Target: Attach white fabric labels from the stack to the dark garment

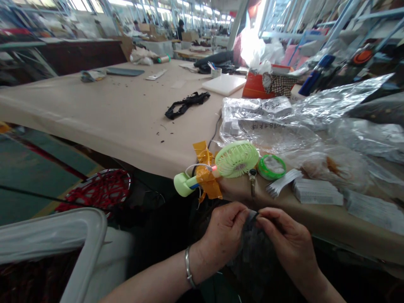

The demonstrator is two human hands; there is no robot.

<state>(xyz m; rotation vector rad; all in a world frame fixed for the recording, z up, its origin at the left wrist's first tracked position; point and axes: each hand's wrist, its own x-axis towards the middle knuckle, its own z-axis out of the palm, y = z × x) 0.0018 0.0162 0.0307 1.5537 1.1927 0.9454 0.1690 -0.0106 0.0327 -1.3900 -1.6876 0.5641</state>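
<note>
Just below the table's front edge, my left hand (224,230) and my right hand (288,244) are close together, thumbs and fingertips pinched. Between them hangs a dark, thin piece of fabric (254,248). My left hand grips its upper edge, and a metal bangle (189,267) circles that wrist. My right hand pinches the same edge a short way to the right, at a small dark spot I cannot make out. Above my hands, a green handheld fan (237,159) is fixed to the table edge with orange tape (208,183).
Right of the fan are a green round dish (271,167), stacks of white labels (317,191) and clear plastic bags (268,130). A black strip of cloth (187,104) lies on the table (132,113). A white bin (102,223) with dark contents stands at lower left.
</note>
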